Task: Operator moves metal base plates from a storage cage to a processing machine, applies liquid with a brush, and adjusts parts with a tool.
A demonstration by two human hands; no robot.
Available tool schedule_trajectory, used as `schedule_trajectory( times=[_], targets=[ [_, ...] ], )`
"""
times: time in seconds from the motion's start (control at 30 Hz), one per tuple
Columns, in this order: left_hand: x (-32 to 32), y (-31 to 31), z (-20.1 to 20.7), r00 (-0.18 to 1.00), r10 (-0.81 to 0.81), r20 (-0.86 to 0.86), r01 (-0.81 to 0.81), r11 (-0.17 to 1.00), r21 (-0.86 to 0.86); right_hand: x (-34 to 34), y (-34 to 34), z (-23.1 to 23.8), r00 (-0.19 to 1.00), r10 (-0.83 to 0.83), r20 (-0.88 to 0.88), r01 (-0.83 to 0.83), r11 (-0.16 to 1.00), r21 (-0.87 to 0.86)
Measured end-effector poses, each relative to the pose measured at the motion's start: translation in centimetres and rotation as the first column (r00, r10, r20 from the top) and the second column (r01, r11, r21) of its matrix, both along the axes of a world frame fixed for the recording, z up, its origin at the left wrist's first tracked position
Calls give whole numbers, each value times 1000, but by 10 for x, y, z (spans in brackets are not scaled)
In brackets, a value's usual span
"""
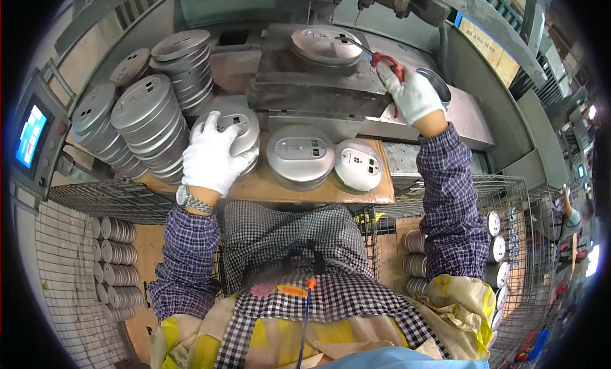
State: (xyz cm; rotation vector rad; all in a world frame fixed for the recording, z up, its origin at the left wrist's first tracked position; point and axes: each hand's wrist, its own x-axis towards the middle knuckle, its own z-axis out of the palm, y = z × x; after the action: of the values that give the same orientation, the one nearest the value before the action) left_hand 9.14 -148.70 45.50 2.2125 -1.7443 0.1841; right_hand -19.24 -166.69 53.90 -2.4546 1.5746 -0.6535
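Note:
My gloved right hand (415,96) is closed round red-handled pliers (389,64). Their long metal nose reaches the top of a round silver metal cover (318,45) lying on the press block (305,92). At the board's left part, my gloved left hand (213,154) wraps its fingers over the edge of another silver cover (245,126), which has small dark cutouts. Whether this cover is lifted off anything below is hidden by the glove. Just right of it stand a short stack of covers (299,152) and a smaller oval cover (358,165).
Tall stacks of covers (149,114) crowd the left of the bench. A brown board (254,189) edges its front. Wire baskets (60,261) holding rows of covers flank me. A control panel with a lit screen (30,136) stands far left; machine parts (407,3) hang above the block.

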Motion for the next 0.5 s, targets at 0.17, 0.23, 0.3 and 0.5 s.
schedule_trajectory(
  times=[0.17,0.23,0.3,0.5],
  targets=[
    [10,4,7,999,-50,-12,50,997,66,22,-16,25,999,-30,-39,35,993,117],
    [16,5,8,997,-82,-13,83,994,76,22,-22,28,995,-69,-78,82,981,178],
    [21,5,8,992,-126,-6,126,987,99,20,-27,28,1000,-11,-11,13,979,201],
    [30,-1,7,982,-163,-97,176,976,132,22,-29,31,997,-27,-79,38,989,144]
  ],
)
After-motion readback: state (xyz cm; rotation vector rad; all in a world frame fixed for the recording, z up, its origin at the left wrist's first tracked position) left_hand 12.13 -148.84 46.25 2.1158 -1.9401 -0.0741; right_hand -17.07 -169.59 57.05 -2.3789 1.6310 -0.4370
